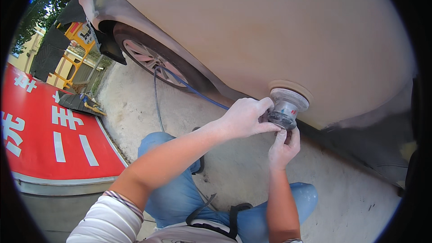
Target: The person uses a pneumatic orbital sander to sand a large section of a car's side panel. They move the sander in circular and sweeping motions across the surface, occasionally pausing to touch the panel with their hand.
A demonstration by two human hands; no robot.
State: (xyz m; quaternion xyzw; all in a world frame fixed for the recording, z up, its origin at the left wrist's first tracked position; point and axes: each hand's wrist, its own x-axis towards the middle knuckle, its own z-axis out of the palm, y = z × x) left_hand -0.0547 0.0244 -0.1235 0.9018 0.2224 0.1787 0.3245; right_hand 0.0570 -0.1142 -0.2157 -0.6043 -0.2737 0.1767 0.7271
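Note:
A round orbital sander (285,108) with a grey body and dark cap rests its disc against the dusty, beige-grey car panel (288,31). My left hand (247,116), coated in pale dust, grips the sander's left side with thumb and fingers. From below, my right hand (284,148) pinches the cap end of the same tool, its thumb and fingertips bent. A blue hose (193,89) runs from the car wheel (150,56) and disappears behind my left wrist; its joint with the sander is hidden.
A red banner (45,130) with white lettering covers a low wall at the left. Behind it stand a yellow barrier (76,56) and dark sheets. Concrete floor (130,94) lies under the car and my bent, jeans-clad legs (164,193). The panel's lower right is dark (378,139).

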